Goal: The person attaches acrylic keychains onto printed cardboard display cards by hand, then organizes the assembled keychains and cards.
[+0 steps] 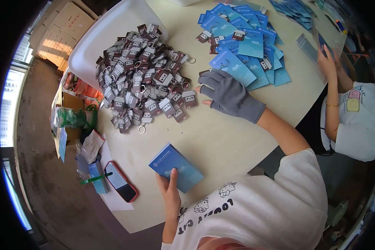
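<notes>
My left hand (169, 186) grips a thick stack of blue cards (180, 168) with clouds printed on them, low over the table's near edge, thumb on top. My right hand (233, 95) wears a grey fingerless glove and reaches over the table, its bare fingertips and thumb apart. It sits between a heap of keychains (141, 79), brown and grey with small printed faces and metal rings, and a spread pile of blue cards (252, 43) with keychains fixed on some. Beside its fingers lies the nearest blue card (233, 68); the hand partly covers the keychain there.
A white plastic tub (85, 52) lies tipped behind the heap. At left are a phone (120, 181) in a red case, a green strap (96, 178), a green tape roll (70, 118) and cardboard boxes (66, 31). A co-worker (350, 112) at right handles a card.
</notes>
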